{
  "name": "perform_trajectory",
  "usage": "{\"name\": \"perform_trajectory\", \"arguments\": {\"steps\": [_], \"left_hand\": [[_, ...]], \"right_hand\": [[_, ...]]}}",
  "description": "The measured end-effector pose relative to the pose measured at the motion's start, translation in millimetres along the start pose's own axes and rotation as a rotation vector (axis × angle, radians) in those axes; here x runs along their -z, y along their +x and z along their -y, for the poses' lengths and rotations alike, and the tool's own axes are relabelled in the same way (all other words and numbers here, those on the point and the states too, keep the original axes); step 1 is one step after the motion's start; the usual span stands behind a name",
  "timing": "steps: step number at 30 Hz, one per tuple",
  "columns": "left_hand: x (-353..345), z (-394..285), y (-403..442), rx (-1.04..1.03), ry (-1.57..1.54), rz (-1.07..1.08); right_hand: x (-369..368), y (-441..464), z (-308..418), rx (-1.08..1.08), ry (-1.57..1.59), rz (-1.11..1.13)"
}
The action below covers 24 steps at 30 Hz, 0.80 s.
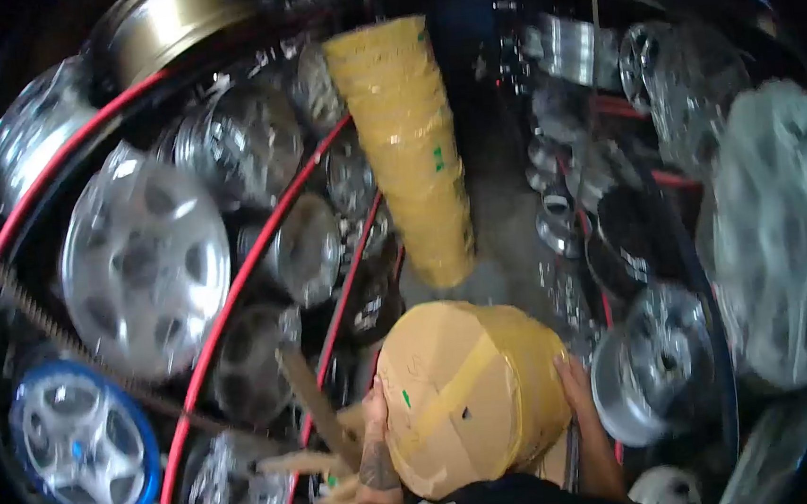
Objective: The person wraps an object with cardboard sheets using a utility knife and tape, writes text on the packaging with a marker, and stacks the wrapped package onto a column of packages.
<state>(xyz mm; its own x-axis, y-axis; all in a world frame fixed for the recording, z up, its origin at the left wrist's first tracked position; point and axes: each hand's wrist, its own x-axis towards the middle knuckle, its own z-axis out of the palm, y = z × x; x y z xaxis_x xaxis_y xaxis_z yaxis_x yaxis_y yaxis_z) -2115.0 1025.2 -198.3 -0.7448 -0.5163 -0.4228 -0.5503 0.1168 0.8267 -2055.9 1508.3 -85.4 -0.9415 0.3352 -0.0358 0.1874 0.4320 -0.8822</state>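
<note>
A round cardboard package [452,390], bound with yellow tape, is held close to my body at the bottom centre. A small green mark and a dark spot show on its flat face. My left hand [375,411] presses against its left side, fingers partly hidden by the edge. On the opposite side my right hand [575,385] grips the taped rim. What lies inside the package is hidden. Just beyond it, a tall stack of similar yellow-taped round packages [409,147] stands in the aisle.
Racks with red beams [236,294] line both sides, loaded with wheel rims. A plastic-wrapped silver rim [147,263] and a blue-edged rim [82,446] are at left. Several more, including a wrapped rim [772,232], are at right. Cardboard strips [316,406] jut out near my left arm.
</note>
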Motion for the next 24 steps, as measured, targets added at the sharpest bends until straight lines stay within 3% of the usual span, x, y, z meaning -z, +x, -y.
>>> {"name": "perform_trajectory", "arguments": {"steps": [3,4,5,7,8,9,10,11,12,13,15,17,19,21,24], "left_hand": [[-46,-108,67,-0.156,-0.184,0.042],[-52,-151,86,-0.206,-0.237,0.025],[-59,-205,108,-0.266,-0.297,0.009],[-39,-353,95,-0.383,0.019,-0.064],[-30,-416,105,-0.525,0.116,-0.121],[-20,-493,84,-0.665,0.142,-0.195],[-6,-567,81,-0.824,0.245,-0.274],[15,-654,28,-0.969,0.28,-0.115],[32,-717,30,-1.26,0.237,0.006],[44,-768,-1,-1.37,-0.09,0.135],[70,-820,15,-1.306,-0.733,0.636],[7,-798,126,-1.058,-1.136,1.177],[-33,-828,163,-1.217,-1.077,1.05],[-93,-873,133,-1.571,-0.681,0.175],[-102,-973,150,-1.558,-0.673,0.068]], "right_hand": [[-22,109,37,0.062,0.312,-0.118],[-10,126,86,0.103,0.445,0.009],[-12,159,95,0.107,0.485,-0.032],[-21,238,111,0.133,0.548,-0.106],[-26,289,111,0.29,0.494,-0.222],[-40,363,84,0.348,0.748,-0.165],[-32,400,129,0.367,0.796,-0.146],[-21,428,186,0.367,0.852,-0.093],[-13,459,235,0.375,0.921,-0.042],[-5,490,282,0.403,0.992,0.012],[11,549,372,0.473,1.113,0.124],[23,605,456,0.531,1.219,0.238],[26,665,525,0.595,1.315,0.337],[25,717,588,0.634,1.327,0.414],[6,798,648,0.618,1.311,0.449]]}}
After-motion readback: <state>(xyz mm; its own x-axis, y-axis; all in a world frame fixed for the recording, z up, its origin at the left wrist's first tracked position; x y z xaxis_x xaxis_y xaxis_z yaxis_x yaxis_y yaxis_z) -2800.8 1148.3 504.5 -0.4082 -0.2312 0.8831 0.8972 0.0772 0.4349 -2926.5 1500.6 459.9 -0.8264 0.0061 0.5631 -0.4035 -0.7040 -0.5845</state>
